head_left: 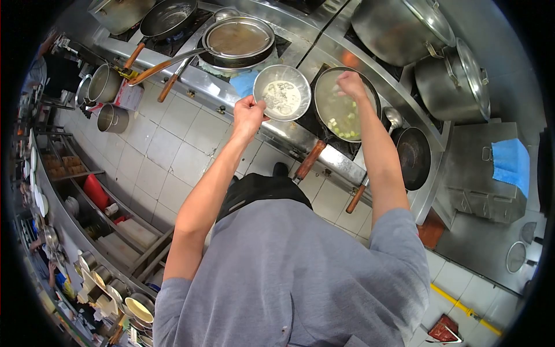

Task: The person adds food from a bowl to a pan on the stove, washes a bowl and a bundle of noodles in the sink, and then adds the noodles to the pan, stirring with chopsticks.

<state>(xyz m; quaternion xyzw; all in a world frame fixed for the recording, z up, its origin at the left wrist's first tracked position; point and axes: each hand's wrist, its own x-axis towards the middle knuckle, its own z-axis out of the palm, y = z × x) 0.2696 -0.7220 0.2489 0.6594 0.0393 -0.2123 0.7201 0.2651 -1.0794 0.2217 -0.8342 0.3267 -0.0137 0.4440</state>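
My left hand (250, 114) grips the rim of a round metal bowl (267, 76), fingers closed on its near left edge. Small pale pieces lie in whitish liquid inside it. Just right of the bowl, a wide pan (318, 111) sits on the stove with its wooden handle (310, 159) toward me. Cloudy liquid and light yellow-green chunks (345, 125) fill part of the pan. Above the pan's far side hangs my right hand (351, 85), fingers drawn together; what they hold, if anything, is too small to make out.
Left on the stove, a strainer (240, 39) rests over a pan, near a black frying pan (169, 18). A ladle (393, 118) and another black pan (411, 157) lie right. Large lidded pots (452, 81) stand behind. A blue cloth (244, 84) lies beside the bowl.
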